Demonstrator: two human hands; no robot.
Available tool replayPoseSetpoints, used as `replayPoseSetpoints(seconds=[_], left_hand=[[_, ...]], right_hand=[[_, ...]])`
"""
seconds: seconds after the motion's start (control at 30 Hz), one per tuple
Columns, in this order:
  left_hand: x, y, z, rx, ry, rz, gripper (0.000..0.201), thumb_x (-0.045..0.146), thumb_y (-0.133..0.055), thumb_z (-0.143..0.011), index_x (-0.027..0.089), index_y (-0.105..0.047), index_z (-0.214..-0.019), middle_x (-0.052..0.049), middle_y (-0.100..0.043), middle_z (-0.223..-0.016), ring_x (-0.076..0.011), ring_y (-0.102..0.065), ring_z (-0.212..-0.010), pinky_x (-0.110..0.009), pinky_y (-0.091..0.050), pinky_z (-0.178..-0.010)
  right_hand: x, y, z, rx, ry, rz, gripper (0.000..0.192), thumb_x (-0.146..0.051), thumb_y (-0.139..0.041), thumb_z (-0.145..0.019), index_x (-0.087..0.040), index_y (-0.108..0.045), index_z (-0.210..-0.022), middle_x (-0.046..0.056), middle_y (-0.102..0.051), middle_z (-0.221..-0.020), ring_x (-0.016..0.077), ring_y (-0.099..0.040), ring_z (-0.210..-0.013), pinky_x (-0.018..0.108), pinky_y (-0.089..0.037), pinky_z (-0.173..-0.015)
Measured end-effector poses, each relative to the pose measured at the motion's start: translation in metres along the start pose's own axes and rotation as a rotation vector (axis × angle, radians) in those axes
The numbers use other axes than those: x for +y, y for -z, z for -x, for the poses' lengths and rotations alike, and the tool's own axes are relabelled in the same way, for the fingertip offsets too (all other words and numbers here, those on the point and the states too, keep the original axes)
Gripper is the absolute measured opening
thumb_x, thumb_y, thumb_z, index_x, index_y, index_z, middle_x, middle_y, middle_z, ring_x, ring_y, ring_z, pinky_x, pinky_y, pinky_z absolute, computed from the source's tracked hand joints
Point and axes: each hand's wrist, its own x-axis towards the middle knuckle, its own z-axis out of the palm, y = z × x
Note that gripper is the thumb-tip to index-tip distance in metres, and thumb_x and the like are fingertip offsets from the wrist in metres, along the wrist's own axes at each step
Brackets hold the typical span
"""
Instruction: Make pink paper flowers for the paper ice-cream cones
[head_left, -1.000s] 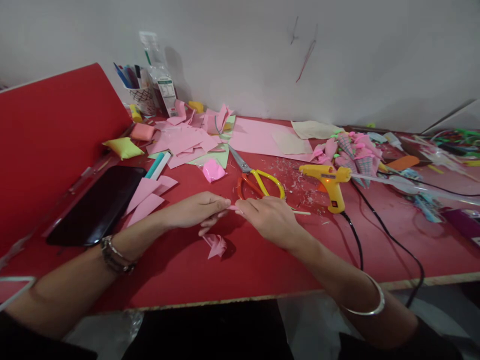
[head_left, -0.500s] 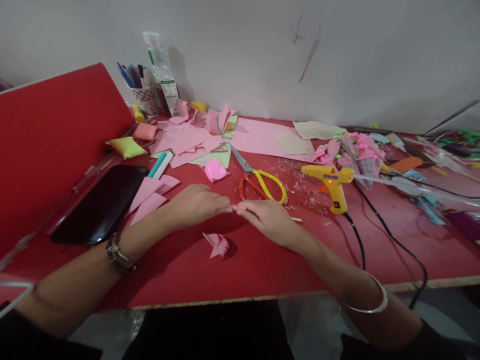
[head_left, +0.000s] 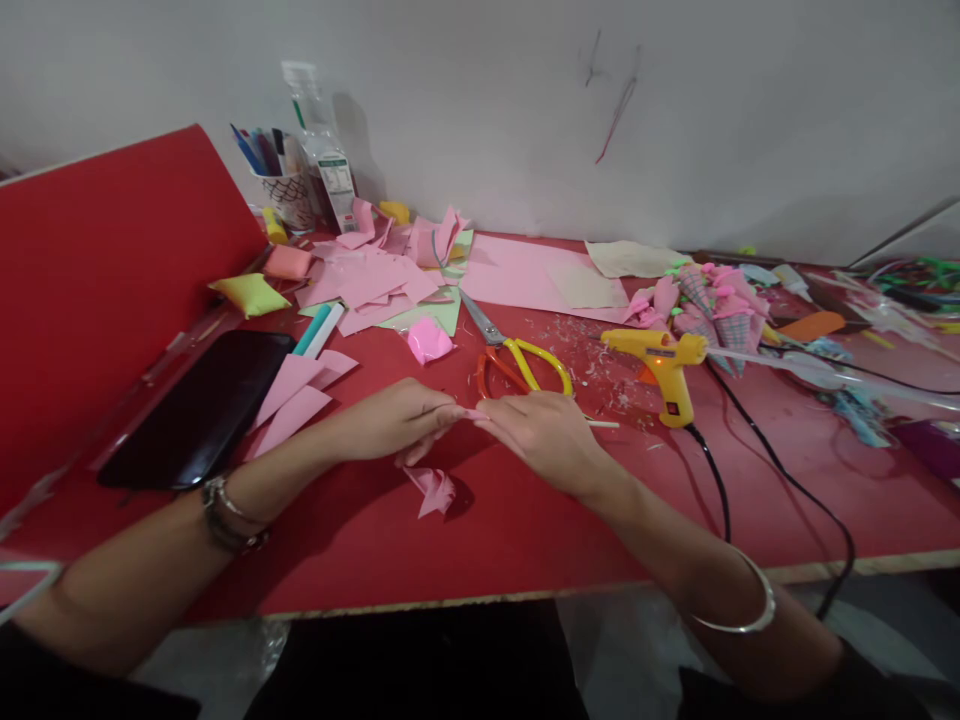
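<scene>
Between my two hands is a small piece of pink paper (head_left: 472,414), mostly covered by my fingers. My left hand (head_left: 401,420) pinches its left end, and my right hand (head_left: 540,430) closes on the other end. A thin white stick (head_left: 602,424) shows past the right hand; whether that hand holds it cannot be made out. Just below my left fingers a folded pink paper piece (head_left: 433,491) lies on the red table (head_left: 360,560). Beyond the right hand are scissors (head_left: 540,365) with yellow and orange handles, their blades pointing away.
A yellow glue gun (head_left: 664,375) with its light on stands at right, its black cord (head_left: 716,475) trailing. Pink paper cones (head_left: 709,305) lie behind it. At left are a black phone (head_left: 199,410), cut pink papers (head_left: 289,400), markers (head_left: 319,330), a bottle (head_left: 334,180) and a pen cup (head_left: 289,200).
My left hand has turned slightly, with its lower fingers now showing near the folded piece. The right hand has shifted a little right, and more of the white stick shows. Both still hold the pink paper.
</scene>
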Motion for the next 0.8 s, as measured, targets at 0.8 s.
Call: replayPoseSetpoints(seconds=[0.8], left_hand=[[-0.0011,0.0020,0.0004,-0.102,0.141,0.377,0.036,0.032,-0.031,-0.086,0.017,-0.038,-0.053,0.009,-0.040,-0.029,-0.0050,-0.039,-0.031,-0.016,-0.037,-0.045]], right_hand=[[-0.0019,0.0008,0.0006,0.309,0.131,0.194,0.021,-0.015,-0.042,-0.084,-0.014,-0.060,-0.074,-0.003,-0.052,-0.048,0.0090,-0.043,-0.045,0.025,-0.024,-0.049]])
